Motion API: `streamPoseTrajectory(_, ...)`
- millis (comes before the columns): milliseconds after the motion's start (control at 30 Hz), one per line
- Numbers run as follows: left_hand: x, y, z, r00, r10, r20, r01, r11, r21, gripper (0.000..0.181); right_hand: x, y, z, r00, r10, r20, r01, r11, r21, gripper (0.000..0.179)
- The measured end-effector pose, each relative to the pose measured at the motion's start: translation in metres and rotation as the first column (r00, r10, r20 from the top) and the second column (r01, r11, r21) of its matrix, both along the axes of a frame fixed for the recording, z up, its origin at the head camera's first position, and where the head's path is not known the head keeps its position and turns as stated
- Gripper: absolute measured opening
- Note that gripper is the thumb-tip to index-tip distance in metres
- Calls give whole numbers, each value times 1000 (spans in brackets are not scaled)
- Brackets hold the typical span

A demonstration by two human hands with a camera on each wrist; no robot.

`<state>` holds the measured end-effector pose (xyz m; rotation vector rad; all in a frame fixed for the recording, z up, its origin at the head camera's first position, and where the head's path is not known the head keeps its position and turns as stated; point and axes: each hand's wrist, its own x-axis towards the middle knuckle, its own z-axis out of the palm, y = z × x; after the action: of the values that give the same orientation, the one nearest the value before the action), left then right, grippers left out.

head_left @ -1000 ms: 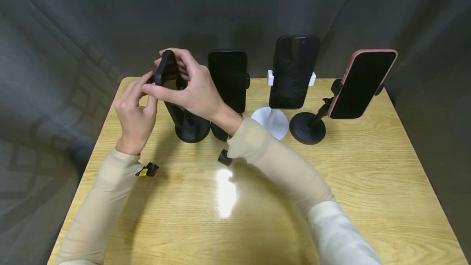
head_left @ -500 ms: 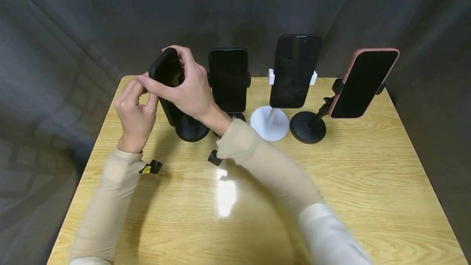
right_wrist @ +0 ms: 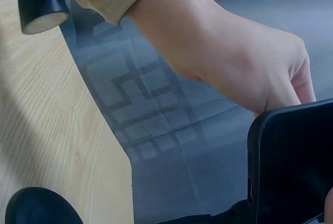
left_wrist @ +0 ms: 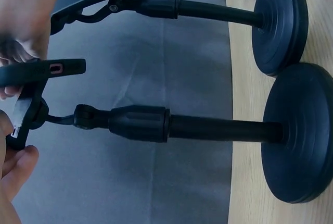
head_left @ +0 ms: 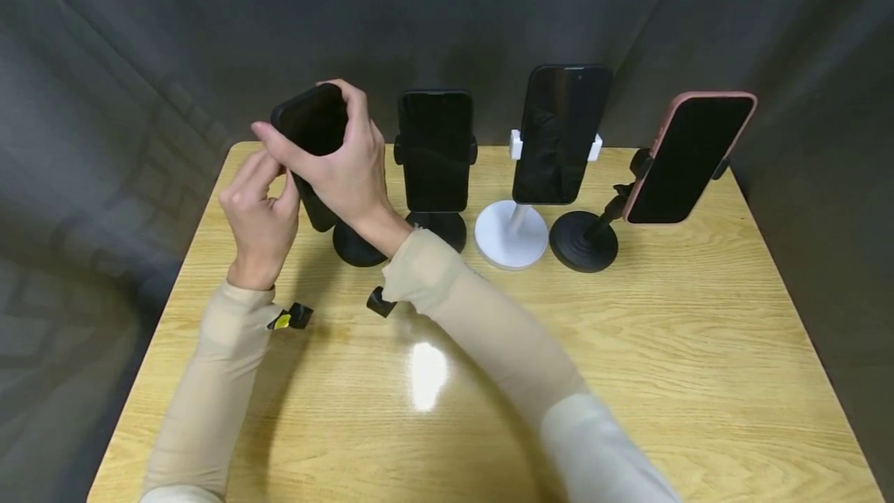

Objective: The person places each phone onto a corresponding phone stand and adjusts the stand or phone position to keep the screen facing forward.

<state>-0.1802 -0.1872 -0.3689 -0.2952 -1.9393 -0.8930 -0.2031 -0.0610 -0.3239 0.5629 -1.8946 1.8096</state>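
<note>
My right hand point(head_left: 349, 169) grips a black phone point(head_left: 314, 119) at the far left of the row, thumb along its near edge and fingers behind its far side. The screen tilts up toward the head camera. Below it, my left hand point(head_left: 258, 216) has curled fingers at the clamp point(left_wrist: 31, 107) of a black phone stand point(left_wrist: 140, 122); in the left wrist view its fingertips pinch the clamp's end. The phone lies crosswise over that clamp in the same view. This stand's round base point(head_left: 356, 247) rests on the table, partly behind the right wrist.
To the right stand another black stand's phone point(head_left: 436, 150), a phone in a white stand point(head_left: 562, 134), and a pink-cased phone point(head_left: 687, 157) on a black stand. The wooden table point(head_left: 663, 379) ends at a dark curtain point(head_left: 447, 14). Small black wrist cameras hang below both sleeves.
My right hand has turned the phone so its screen faces up more, and shifted slightly left. The right forearm moved left, uncovering the second stand's base. My left hand stays nearly in place.
</note>
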Motion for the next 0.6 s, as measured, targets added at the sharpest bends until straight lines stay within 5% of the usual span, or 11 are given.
streamPoseTrajectory(600, 4, 2, -1, 1000, 2, -20, -2, 1000, -18, 16, -4, -16, -2, 971, -239, 8, 236, 964, 122, 76)
